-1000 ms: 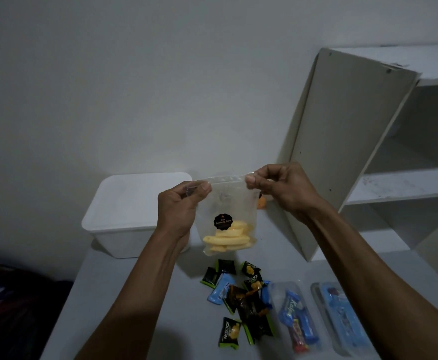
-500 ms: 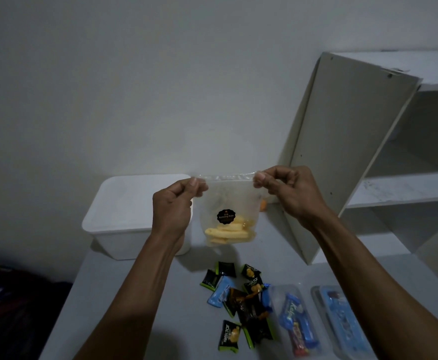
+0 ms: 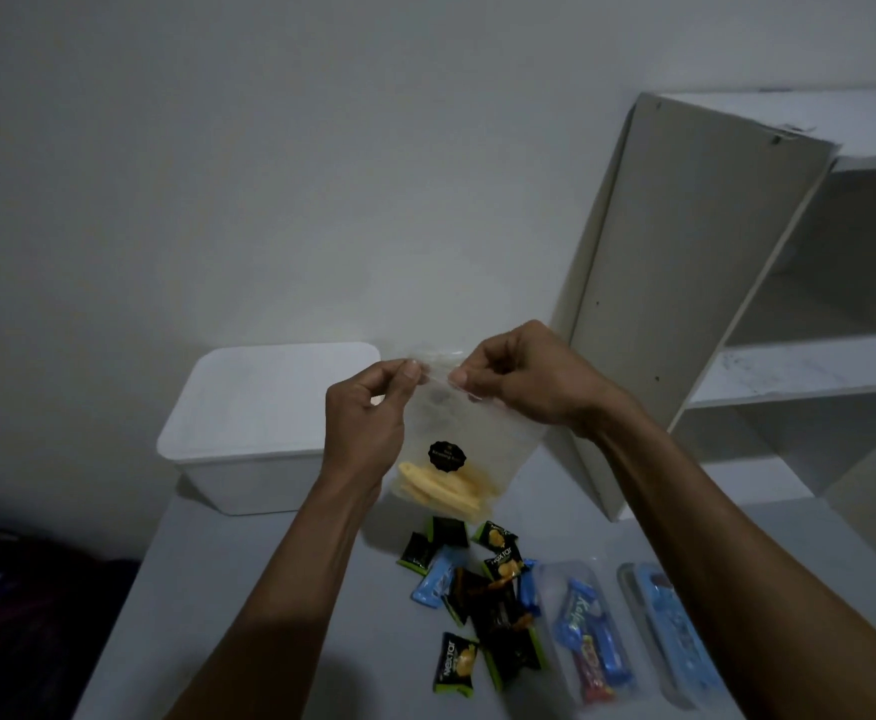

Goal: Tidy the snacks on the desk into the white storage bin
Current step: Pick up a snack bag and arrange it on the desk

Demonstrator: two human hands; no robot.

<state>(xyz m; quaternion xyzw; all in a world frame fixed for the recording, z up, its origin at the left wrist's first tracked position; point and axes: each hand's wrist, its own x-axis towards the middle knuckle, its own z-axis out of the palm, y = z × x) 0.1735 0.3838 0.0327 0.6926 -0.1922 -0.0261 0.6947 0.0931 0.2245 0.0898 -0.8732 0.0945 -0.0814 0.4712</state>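
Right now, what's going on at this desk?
A person holds a clear zip bag of yellow snacks up over the desk, the left hand and right hand pinching its top edge. The white storage bin sits behind, lid on. Small wrapped snacks and two clear packs lie loose on the desk, not yet binned.

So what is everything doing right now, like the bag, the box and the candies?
Clear bag: held up above the desk, yellow snacks at the bottom.
Left hand: pinches the bag's top edge.
Right hand: pinches the top edge too.
White storage bin: on the desk, lid on.
Small wrapped snacks: lying loose on the desk.
Clear tray: flat on the desk, wrapped bars inside.
Blue packet: lying flat.
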